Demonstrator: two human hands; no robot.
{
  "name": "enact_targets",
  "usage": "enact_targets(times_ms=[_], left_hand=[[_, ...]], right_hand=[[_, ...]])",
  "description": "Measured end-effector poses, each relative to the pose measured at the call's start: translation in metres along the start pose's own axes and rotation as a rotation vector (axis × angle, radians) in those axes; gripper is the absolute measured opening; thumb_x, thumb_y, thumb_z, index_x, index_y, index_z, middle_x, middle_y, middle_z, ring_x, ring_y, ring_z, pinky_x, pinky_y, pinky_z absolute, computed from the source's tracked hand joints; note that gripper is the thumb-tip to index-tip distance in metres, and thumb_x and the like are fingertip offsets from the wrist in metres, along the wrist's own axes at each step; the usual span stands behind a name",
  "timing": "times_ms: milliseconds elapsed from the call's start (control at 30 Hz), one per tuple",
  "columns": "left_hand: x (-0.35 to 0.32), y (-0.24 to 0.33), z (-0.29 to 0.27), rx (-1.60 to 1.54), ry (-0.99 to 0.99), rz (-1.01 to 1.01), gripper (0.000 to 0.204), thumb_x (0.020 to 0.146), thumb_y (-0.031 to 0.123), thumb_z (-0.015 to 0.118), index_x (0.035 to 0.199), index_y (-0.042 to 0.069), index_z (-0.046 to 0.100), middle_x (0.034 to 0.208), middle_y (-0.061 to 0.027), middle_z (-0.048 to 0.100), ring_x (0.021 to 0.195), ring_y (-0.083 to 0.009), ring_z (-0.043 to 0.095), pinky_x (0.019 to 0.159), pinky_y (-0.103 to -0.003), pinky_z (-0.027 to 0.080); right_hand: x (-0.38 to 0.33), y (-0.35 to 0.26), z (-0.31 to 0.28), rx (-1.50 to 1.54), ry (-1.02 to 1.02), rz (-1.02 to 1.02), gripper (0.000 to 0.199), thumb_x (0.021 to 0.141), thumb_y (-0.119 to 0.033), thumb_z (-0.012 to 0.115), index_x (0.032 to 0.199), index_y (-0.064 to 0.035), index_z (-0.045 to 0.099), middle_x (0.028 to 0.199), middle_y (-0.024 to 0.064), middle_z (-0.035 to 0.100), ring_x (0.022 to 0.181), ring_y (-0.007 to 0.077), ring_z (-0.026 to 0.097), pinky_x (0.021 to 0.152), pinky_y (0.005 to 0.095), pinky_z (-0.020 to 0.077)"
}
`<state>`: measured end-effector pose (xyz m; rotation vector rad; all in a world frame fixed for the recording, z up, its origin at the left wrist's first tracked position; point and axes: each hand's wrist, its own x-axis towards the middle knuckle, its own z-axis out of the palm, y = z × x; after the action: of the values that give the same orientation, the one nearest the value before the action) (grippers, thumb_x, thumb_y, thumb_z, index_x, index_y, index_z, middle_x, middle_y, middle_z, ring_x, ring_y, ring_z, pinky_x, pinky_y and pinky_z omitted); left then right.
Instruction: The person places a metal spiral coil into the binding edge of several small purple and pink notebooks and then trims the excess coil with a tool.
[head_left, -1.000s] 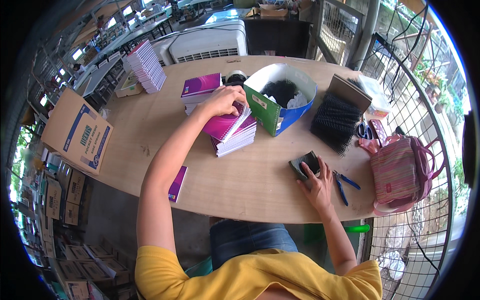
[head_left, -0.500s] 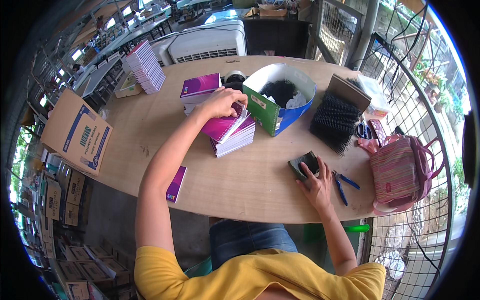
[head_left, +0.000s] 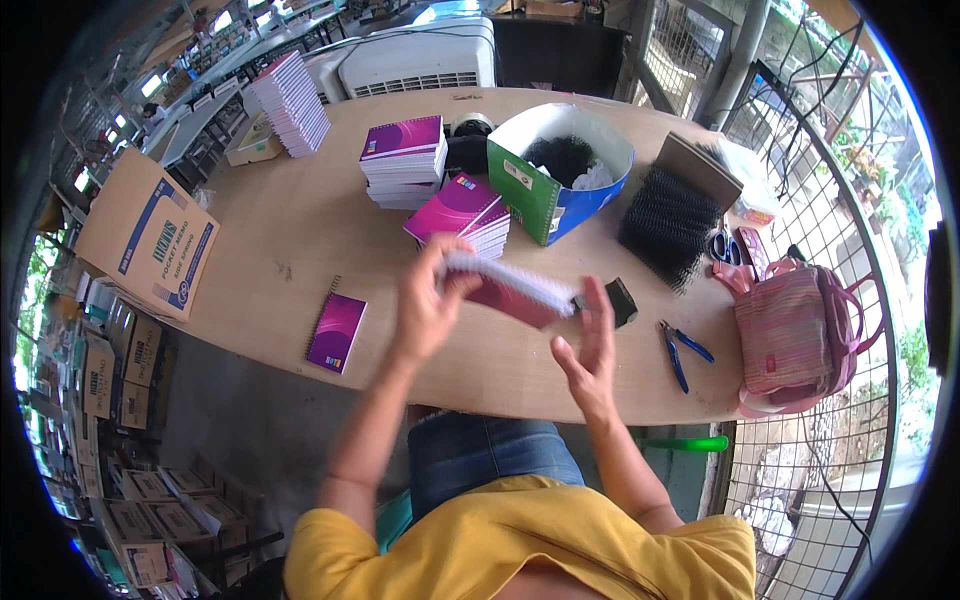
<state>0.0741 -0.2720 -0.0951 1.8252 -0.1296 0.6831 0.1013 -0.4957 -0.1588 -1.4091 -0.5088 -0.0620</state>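
Observation:
A purple-covered notebook point(head_left: 500, 292), smeared by motion, is raised over the middle of the table, its white edge turned up. My left hand point(head_left: 428, 300) pinches its left end between thumb and fingers. At its other end my right hand point(head_left: 590, 350) is held upright, thumb and fingers apart; I cannot tell if a fingertip touches the notebook. Just beyond, a stack of purple notebooks point(head_left: 458, 212) stands beside another stack point(head_left: 405, 145). One notebook with a black coil point(head_left: 336, 332) lies near the front edge. A small dark tray point(head_left: 622, 302) sits partly behind my right hand.
Blue-handled pliers point(head_left: 685, 352) lie right of my hands. Behind are a green-and-blue box point(head_left: 545, 195) with black coils inside, and a mass of black spiral coils point(head_left: 668, 228). Scissors point(head_left: 727, 244) and a striped bag point(head_left: 795, 335) stand right; a cardboard carton point(head_left: 150, 235) is at left.
My left hand has lifted a notebook off the near stack and brought it toward me. My right hand has left the dark tray and risen leftward to the notebook.

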Motion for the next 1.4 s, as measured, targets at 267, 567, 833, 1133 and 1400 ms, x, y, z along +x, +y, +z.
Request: enact_targets(times_ms=[267, 567, 833, 1133, 1400], left_hand=[[-0.094, -0.070, 0.061, 0.226, 0.150, 0.035, 0.036, 0.085, 0.003, 0.072, 0.120, 0.008, 0.064, 0.117, -0.0147, 0.058, 0.114, -0.0314, 0.055, 0.094, -0.043, 0.048], [-0.092, -0.073, 0.070, 0.239, 0.103, 0.079, 0.024, 0.088, 0.001, 0.070, 0.110, 0.007, 0.065, 0.107, -0.0129, 0.059, 0.098, -0.0285, 0.057, 0.085, -0.038, 0.049], [-0.097, -0.072, 0.049, 0.235, 0.177, -0.008, 0.011, 0.091, 0.008, 0.069, 0.102, 0.008, 0.067, 0.096, -0.0117, 0.057, 0.091, -0.0283, 0.059, 0.075, -0.038, 0.051], [-0.094, -0.080, 0.066, 0.178, 0.232, -0.017, 0.027, 0.080, 0.016, 0.082, 0.099, 0.006, 0.066, 0.093, -0.0094, 0.059, 0.091, -0.0268, 0.058, 0.077, -0.038, 0.051], [-0.090, -0.081, 0.069, 0.208, 0.237, 0.003, 0.034, 0.076, 0.025, 0.086, 0.093, 0.006, 0.064, 0.094, -0.0090, 0.059, 0.089, -0.0274, 0.056, 0.075, -0.039, 0.050]], right_hand=[[-0.021, 0.059, 0.031, 0.204, 0.156, 0.135, 0.025, 0.099, -0.013, 0.065, 0.119, -0.0007, 0.057, 0.110, 0.0058, 0.061, 0.101, 0.0116, 0.056, 0.091, 0.0262, 0.0454], [-0.016, 0.066, 0.030, 0.066, 0.256, 0.191, 0.033, 0.108, -0.031, 0.047, 0.099, -0.0023, 0.061, 0.101, 0.0061, 0.063, 0.094, 0.0140, 0.055, 0.090, 0.0279, 0.0425], [0.090, 0.055, -0.094, -1.126, 0.201, -0.296, 0.019, 0.074, -0.001, 0.069, 0.093, -0.0044, 0.064, 0.100, 0.0166, 0.060, 0.095, 0.0355, 0.058, 0.078, 0.0462, 0.0486], [0.122, 0.088, -0.164, -1.580, -0.073, -0.253, 0.019, 0.081, -0.010, 0.070, 0.099, -0.0048, 0.065, 0.108, 0.0147, 0.056, 0.111, 0.0328, 0.055, 0.086, 0.0485, 0.0456], [0.128, 0.036, -0.157, -1.068, -0.096, -0.414, 0.037, 0.089, 0.010, 0.058, 0.123, -0.0030, 0.060, 0.096, 0.0192, 0.060, 0.085, 0.0361, 0.062, 0.074, 0.0429, 0.0505]])
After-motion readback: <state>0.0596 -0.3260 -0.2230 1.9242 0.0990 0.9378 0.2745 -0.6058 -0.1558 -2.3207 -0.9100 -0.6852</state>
